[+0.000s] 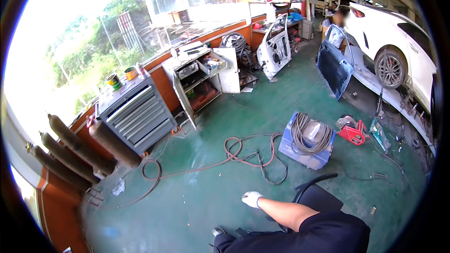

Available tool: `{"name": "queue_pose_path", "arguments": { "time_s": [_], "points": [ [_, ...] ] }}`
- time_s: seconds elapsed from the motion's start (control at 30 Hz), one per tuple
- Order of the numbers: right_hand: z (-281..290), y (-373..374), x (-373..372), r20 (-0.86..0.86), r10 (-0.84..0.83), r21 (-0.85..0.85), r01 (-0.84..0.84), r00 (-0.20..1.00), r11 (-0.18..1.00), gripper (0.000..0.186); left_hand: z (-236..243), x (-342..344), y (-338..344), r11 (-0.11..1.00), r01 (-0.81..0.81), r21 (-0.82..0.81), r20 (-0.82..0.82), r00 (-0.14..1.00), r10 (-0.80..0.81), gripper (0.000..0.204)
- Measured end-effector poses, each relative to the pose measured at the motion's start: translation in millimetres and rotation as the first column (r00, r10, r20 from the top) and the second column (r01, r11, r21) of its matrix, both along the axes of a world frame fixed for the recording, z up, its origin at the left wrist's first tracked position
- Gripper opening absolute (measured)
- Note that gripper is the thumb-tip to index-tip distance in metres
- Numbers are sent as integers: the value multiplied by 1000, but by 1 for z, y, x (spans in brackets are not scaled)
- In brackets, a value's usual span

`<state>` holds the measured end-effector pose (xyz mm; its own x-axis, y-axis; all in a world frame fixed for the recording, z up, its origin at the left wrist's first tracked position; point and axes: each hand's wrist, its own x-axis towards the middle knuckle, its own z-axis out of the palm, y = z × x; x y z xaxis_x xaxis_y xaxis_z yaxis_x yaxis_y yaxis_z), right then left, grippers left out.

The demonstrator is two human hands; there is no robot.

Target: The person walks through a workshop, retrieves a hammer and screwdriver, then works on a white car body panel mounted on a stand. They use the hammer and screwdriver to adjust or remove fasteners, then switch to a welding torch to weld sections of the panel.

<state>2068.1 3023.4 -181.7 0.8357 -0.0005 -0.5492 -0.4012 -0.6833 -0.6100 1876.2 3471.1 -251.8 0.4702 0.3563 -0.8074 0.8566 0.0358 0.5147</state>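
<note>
Gloved hand (252, 199) above hose (234, 152).

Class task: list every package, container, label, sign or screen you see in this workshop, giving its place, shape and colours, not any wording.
Paint cans: two round tins on the grey drawer cabinet, one green-banded, one orange.
Blue box: on the green floor, centre right, cable coiled on top.
Signs, screens: none visible.

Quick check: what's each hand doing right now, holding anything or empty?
Left hand: not in view.
Right hand: white-gloved, loosely curled, hanging free above the green floor; holds nothing visible.
</note>
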Motion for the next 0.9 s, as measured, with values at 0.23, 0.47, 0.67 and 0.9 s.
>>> {"name": "queue_pose_path", "arguments": {
  "time_s": [0.23, 0.47, 0.67, 0.9],
  "points": [
    [-148, -151, 13, -386, -80, -448, -111, 919, 887, 46, -43, 229, -43, 953, 277, -120, -101, 952, -289, 39],
    [-113, -100, 52, -630, -503, -296, 416, 592, 860, 42, -50, 531, 15, 864, 503, -38, -200, 843, -500, 39],
    [-103, -85, 218, -378, -77, -234, -15, 922, 972, 41, -9, 874, 25, 888, 453, 83, 250, 853, -458, 29],
    [-109, -165, 484, -202, -514, -260, 460, 834, 849, 46, 144, 1133, -210, 871, 476, 122, 583, 676, -451, 33]
  ]
}}
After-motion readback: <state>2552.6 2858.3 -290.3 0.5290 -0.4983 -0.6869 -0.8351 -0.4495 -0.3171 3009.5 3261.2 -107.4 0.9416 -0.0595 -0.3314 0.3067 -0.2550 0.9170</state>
